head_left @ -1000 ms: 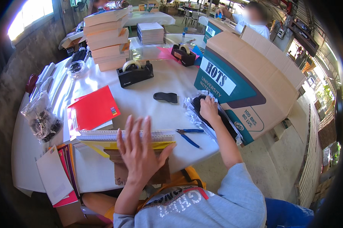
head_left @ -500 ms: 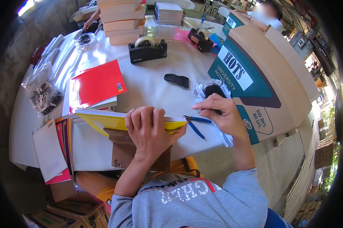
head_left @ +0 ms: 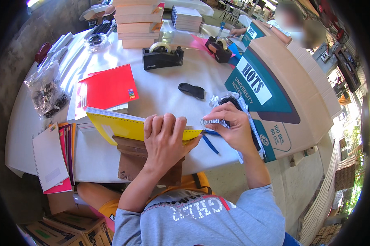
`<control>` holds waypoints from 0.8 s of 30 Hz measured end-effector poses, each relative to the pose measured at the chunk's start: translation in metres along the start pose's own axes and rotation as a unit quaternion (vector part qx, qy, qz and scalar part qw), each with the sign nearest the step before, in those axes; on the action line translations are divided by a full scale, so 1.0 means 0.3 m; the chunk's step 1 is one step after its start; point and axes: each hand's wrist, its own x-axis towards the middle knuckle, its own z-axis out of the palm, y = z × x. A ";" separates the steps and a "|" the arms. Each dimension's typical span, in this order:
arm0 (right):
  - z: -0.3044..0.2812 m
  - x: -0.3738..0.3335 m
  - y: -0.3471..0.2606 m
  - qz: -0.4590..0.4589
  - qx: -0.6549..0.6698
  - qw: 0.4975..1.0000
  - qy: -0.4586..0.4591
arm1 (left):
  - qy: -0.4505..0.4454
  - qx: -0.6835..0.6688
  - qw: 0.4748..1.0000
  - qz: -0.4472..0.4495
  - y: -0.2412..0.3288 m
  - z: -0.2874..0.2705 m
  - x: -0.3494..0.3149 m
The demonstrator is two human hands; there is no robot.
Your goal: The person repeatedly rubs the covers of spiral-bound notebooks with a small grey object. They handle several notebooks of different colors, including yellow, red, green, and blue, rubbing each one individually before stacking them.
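Observation:
My left hand [head_left: 164, 137] is closed around a yellow notebook [head_left: 125, 127], its fingers over the near cover and the thumb by the right end. Propped on a folded brown cardboard piece [head_left: 131, 165], the notebook stands tilted, with a row of punched holes along one edge. Pinched in my right hand [head_left: 234, 127] is a thin spiral binding coil [head_left: 211, 121], its free end pointing at the notebook's right end. Blue-handled cutters [head_left: 210, 143] lie just below that hand, partly hidden. Beside it, a bundle of black coils [head_left: 252, 125] rests in crumpled white wrapping.
A large carton [head_left: 291, 98] leans at the right. Left of me are a red notebook stack [head_left: 109, 88], loose notebooks [head_left: 52, 153] and a plastic bag of coils [head_left: 47, 96]. Two tape dispensers [head_left: 162, 58] and a black strap-like piece [head_left: 191, 90] lie beyond. Another person works behind the carton.
My right hand has come down slightly, and the coil in its fingers now shows clearly beside the notebook's end. My left hand keeps its grip. A person's hand at the far left has left view.

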 end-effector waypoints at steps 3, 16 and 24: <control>0.010 -0.001 0.005 -0.027 -0.011 0.999 -0.016 | -0.002 0.000 1.000 0.009 -0.005 0.001 -0.003; -0.056 0.016 -0.089 0.153 0.121 0.957 -0.217 | 0.018 -0.016 1.000 0.014 -0.026 -0.056 0.007; -0.084 0.013 0.006 0.021 0.055 0.951 -0.305 | 0.019 0.000 0.999 -0.030 -0.065 -0.085 -0.013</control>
